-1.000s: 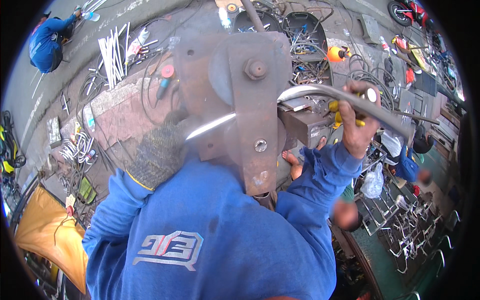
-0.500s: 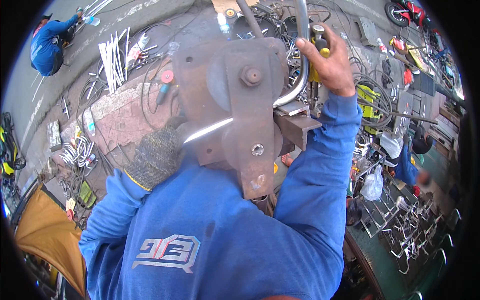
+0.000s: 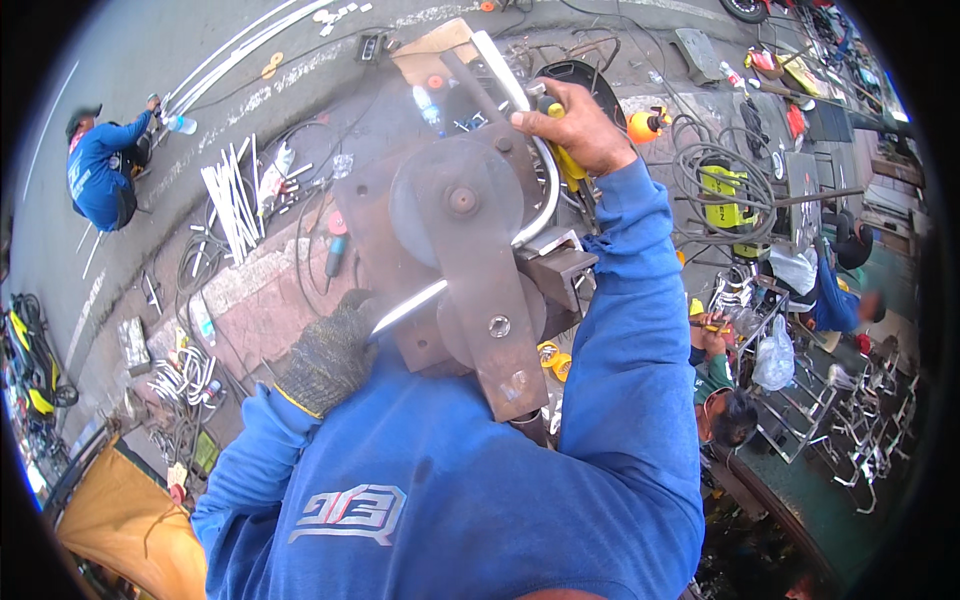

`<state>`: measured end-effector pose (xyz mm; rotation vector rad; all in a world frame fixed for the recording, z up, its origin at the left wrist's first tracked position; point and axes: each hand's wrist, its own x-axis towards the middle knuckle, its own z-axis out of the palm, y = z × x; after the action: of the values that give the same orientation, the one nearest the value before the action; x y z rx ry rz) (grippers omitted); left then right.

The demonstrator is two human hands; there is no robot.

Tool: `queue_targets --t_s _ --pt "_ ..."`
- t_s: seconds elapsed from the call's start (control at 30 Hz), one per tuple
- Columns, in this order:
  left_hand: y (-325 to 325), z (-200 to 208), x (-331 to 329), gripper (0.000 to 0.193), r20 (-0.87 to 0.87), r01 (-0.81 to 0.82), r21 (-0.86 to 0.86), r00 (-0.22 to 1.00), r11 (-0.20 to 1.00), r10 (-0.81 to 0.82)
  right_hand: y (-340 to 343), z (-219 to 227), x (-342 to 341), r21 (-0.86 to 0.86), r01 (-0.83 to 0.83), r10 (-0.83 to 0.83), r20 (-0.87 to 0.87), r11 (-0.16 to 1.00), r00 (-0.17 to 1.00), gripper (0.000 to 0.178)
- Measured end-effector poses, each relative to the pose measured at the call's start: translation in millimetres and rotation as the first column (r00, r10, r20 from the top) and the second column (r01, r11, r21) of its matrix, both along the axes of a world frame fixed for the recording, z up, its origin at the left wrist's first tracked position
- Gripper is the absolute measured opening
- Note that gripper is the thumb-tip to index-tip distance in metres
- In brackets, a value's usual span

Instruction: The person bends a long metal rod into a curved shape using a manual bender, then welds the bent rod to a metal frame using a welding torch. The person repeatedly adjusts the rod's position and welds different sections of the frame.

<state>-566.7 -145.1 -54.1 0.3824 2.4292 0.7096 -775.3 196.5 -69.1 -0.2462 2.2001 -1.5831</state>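
Note:
A rusty steel tube bender (image 3: 470, 245) with round discs and a flat bar stands in front of me. A shiny metal tube (image 3: 412, 305) runs between its discs; beyond them it bends upward into a tall arm. My left hand (image 3: 325, 358), in a dark grey knitted glove, is closed at the tube's near left end, its fingertips partly hidden. My bare right hand (image 3: 578, 125) is at the bent arm, thumb lying against the tube and fingers curled, partly out of sight. Between thumb and fingers shows a yellow-and-black handled tool (image 3: 572, 168), whose kind I cannot make out.
Cut white tubes (image 3: 232, 205), a grinder (image 3: 335, 258) and bent tubes (image 3: 185, 380) lie at left. A person (image 3: 100, 175) crouches by the road. Right of me are a cable coil (image 3: 722, 170), a yellow-green machine (image 3: 728, 200), another person (image 3: 728, 412) and metal frames (image 3: 860, 430).
The view has shifted. The bender's bar now tilts, and the tube's bent arm has swung left with my right hand beside it. My left hand stays at the tube's end.

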Motion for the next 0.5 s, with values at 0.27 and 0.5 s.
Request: queue_targets --t_s 0.27,0.5 --pt "-0.3 0.2 -2.0 0.049 -0.034 0.013 0.019 0.999 1.000 -0.012 -0.9 -15.5 -4.6 -0.101 0.041 -0.033 0.074 0.994 0.997 0.044" --pt "2.2 3.9 -3.4 0.048 -0.035 0.002 0.059 0.999 0.998 0.000 -2.4 -18.2 -4.2 -0.036 0.016 -0.012 0.096 0.999 0.995 0.047"
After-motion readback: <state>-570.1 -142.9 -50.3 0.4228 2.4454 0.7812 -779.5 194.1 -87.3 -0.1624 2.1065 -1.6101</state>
